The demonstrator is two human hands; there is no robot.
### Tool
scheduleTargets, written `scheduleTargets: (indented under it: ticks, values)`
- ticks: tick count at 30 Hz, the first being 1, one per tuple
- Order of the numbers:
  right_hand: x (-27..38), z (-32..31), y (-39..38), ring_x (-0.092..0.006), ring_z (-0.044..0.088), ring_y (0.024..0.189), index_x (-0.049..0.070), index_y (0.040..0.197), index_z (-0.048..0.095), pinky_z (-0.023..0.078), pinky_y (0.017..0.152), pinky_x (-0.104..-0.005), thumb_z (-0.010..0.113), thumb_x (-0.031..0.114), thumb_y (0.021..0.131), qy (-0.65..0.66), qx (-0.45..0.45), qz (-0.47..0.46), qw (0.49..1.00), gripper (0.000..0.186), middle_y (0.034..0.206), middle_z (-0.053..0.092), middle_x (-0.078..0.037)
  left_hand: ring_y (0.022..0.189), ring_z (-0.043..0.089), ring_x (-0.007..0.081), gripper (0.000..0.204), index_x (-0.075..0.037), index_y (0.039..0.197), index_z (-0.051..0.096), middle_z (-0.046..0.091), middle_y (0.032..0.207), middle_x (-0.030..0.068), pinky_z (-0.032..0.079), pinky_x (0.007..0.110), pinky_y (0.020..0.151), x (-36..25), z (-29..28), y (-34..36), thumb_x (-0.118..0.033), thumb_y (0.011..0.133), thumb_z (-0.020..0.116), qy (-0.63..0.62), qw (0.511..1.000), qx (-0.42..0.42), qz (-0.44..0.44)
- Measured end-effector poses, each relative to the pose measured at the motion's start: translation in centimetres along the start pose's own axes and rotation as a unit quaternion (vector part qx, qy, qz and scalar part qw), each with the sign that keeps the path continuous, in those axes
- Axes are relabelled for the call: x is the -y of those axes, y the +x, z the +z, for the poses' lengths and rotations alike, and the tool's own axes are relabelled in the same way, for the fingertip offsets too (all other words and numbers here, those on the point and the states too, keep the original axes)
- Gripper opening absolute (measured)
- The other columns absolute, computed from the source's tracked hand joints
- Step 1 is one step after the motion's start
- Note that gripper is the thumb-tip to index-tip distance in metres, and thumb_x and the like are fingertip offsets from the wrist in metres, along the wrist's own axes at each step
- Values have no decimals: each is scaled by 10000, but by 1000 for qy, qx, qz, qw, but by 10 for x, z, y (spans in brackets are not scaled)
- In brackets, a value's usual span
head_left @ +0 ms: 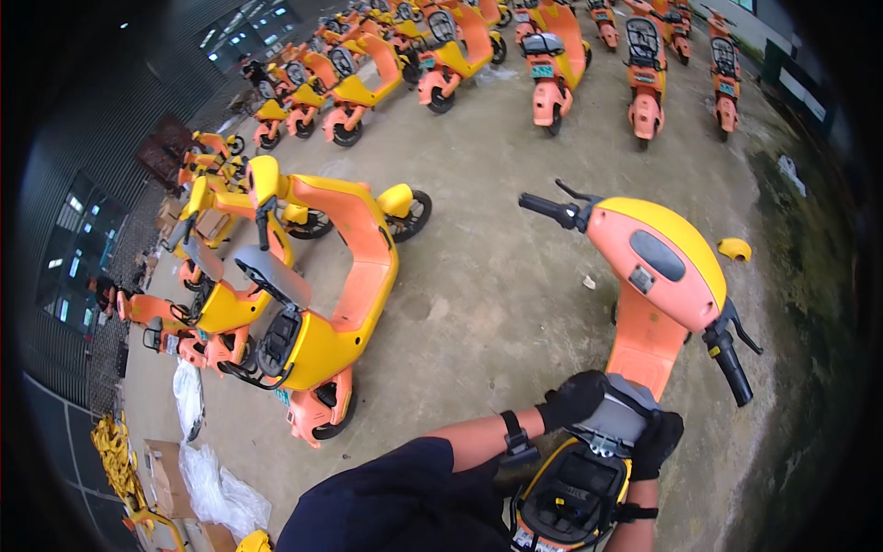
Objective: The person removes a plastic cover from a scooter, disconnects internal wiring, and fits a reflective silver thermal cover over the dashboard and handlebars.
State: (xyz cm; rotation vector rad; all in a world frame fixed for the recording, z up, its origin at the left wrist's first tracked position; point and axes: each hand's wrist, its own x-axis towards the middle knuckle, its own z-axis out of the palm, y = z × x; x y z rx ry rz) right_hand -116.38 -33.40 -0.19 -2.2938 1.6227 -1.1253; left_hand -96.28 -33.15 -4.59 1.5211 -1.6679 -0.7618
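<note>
A pink-and-yellow electric scooter point(658, 258) stands right in front of me, its handlebar away from me. Its grey seat point(621, 416) is tilted up, with a metal hinge bracket showing at the near edge. My left hand point(572, 401), in a black glove, grips the seat's left side. On its right side is my right hand point(657, 444), also gloved and closed around the edge; some fingertips are hidden. Nearer to me lies the uncovered black compartment point(568, 492), with a small yellow piece inside. Dark straps with small devices circle both wrists.
Another scooter with a raised seat point(359, 276) stands to the left, more behind it. Rows of similar scooters point(556, 64) fill the far side. A yellow cover piece point(734, 249) lies on the floor at right. Plastic wrap point(221, 492) and cardboard point(167, 478) lie at lower left.
</note>
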Motion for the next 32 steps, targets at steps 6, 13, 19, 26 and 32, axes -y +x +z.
scheduleTargets:
  ticks: [6, 13, 19, 26, 32]
  values:
    - [-17, 33, 12, -343, 427, 648, 58, 680, 492, 314, 579, -438, 496, 108, 788, -13, 29, -28, 999, 119, 643, 442, -155, 598, 590, 259, 327, -32, 721, 623, 591, 605, 135, 461, 348, 588, -5, -30, 19, -295, 856, 483, -46, 998, 42, 8]
    - [17, -2, 16, -334, 474, 638, 39, 681, 504, 342, 580, -425, 567, 118, 764, 44, -11, -24, 999, 131, 647, 487, -146, 546, 501, 240, 419, -37, 687, 546, 509, 612, 124, 397, 337, 523, -46, -58, -14, -422, 663, 710, 66, 988, 139, 25]
    - [8, 8, 33, -354, 513, 600, 33, 641, 500, 386, 549, -438, 531, 134, 803, 89, 16, 28, 996, 194, 614, 514, -172, 544, 461, 255, 375, -30, 619, 482, 454, 566, 109, 355, 352, 511, -39, -26, -7, -307, 650, 733, 44, 998, -36, -27]
    - [18, 9, 17, -336, 503, 541, 40, 594, 486, 376, 515, -421, 530, 165, 816, 61, -9, 19, 998, 258, 564, 494, -156, 565, 467, 308, 338, -35, 604, 474, 459, 583, 132, 356, 379, 516, -18, -20, -1, -276, 640, 708, 74, 987, -122, 79]
    - [22, 12, 30, -307, 461, 591, 54, 608, 463, 319, 557, -408, 558, 101, 786, 12, -60, -51, 997, 208, 580, 451, -125, 556, 454, 297, 330, -27, 621, 465, 432, 585, 132, 355, 368, 509, -9, -24, 7, -259, 625, 699, 76, 983, -135, 97]
